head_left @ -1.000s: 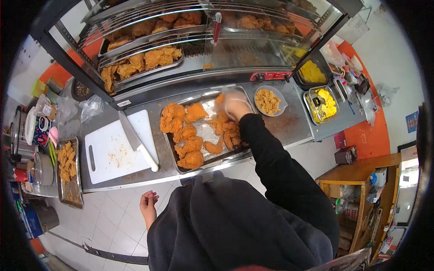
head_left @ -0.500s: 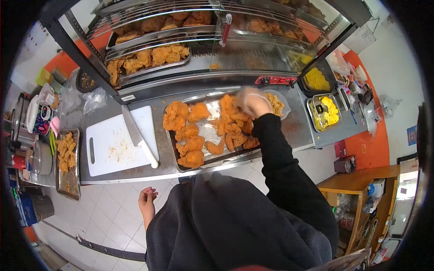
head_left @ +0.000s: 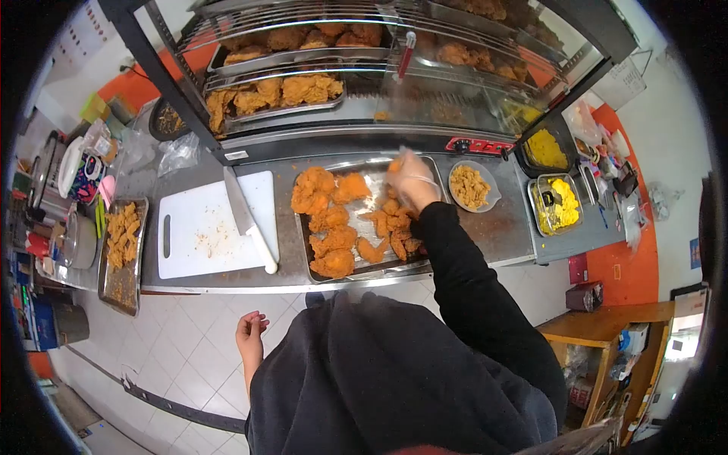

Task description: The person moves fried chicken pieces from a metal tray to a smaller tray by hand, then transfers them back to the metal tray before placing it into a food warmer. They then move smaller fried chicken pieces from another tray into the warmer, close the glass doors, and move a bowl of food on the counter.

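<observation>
Moved back over tray (head_left: 303, 227): right hand (head_left: 410, 180) | gloved, grip unclear | fried chicken (head_left: 396, 220) just below

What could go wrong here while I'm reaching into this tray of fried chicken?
The right hand works at the far end of the metal tray, its sleeve passing low over the fried chicken, so fabric may brush the food. The knife lies loose on the cutting board right beside the tray with its handle near the counter edge; a bump could knock it off. The left hand hangs at the side, steadying nothing.
</observation>
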`<state>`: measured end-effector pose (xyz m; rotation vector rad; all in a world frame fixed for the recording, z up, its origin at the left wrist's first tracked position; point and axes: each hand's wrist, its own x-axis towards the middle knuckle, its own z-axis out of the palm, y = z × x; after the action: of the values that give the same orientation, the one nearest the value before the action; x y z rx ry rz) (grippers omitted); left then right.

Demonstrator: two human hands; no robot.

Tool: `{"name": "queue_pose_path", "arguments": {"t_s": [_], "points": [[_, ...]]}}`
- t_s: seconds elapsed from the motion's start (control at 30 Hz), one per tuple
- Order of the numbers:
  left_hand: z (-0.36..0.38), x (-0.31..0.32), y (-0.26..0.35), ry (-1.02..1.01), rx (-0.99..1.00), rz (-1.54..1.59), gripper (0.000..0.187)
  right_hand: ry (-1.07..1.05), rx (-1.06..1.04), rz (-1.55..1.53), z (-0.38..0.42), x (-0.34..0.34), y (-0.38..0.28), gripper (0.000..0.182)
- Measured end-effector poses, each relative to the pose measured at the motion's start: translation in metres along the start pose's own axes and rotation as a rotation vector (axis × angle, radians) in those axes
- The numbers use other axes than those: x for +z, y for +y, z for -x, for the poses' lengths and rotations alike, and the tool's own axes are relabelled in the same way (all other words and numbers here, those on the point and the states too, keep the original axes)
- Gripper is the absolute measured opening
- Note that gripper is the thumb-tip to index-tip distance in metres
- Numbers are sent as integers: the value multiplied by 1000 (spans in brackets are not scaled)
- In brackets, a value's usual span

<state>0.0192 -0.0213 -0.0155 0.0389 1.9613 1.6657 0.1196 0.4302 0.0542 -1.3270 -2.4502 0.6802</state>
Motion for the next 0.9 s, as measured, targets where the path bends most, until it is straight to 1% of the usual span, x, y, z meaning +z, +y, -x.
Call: {"name": "queue_pose_path", "arguments": {"t_s": [0.03, 0.1, 0.13, 0.17, 0.23, 0.3, 0.33, 0.4, 0.43, 0.5, 0.53, 0.57, 0.63, 0.67, 0.73, 0.77, 0.83, 0.87, 0.9], "points": [[1, -1, 0, 8, 2, 8, 15, -5, -5, 1, -2, 5, 8, 31], [1, -3, -1, 15, 5, 15, 15, 91, -262, -232, -4, 9, 20, 41], [0, -4, -3, 13, -5, 12, 15, -161, -60, -614, 24, -32, -23, 57], [-1, -4, -5, 9, -14, 10, 15, -159, -59, -614, 21, -24, -20, 57], [-2, -1, -3, -7, -9, 5, 15, -460, -262, -922, 14, 11, 5, 56], [-4, 4, 1, -29, 0, -1, 15, -706, -329, -935, 11, 58, 25, 54], [-4, 6, 5, -30, 3, -9, 15, -698, -328, -936, 23, 51, 8, 54], [-6, 8, 11, -31, 11, -17, 16, -166, -557, -93, 52, 38, -20, 51], [-7, 8, 12, -26, 15, -11, 16, -162, -555, -95, 54, 46, -17, 51], [-8, 6, 9, -32, 12, -13, 16, -276, -482, -251, 58, 65, -2, 47], [-11, 3, 3, -52, 15, -28, 18, -171, -535, -305, 61, 69, 5, 37], [-13, 1, -1, -74, 19, -41, 20, -165, -520, -303, 62, 70, 15, 37], [-15, -1, -3, -84, 17, -41, 20, -26, -331, -642, 64, 49, 27, 40], [-15, 0, -5, -76, 19, -34, 21, 280, -433, -264, 58, 47, 48, 37], [-11, 7, 6, -83, 13, -50, 19, 290, -307, -222, 66, 7, 59, 31], [-10, 9, 9, -76, 15, -62, 17, 204, -99, -376, 79, -33, 34, 22], [-13, 9, 7, -88, 11, -62, 17, 67, -60, 124, 88, -61, 44, 17], [-15, 9, 5, -91, 8, -59, 18, 68, -54, 125, 91, -71, 41, 17], [-15, 10, 6, -95, 6, -62, 18, -116, 24, 177, 95, -84, 33, 17]]}}
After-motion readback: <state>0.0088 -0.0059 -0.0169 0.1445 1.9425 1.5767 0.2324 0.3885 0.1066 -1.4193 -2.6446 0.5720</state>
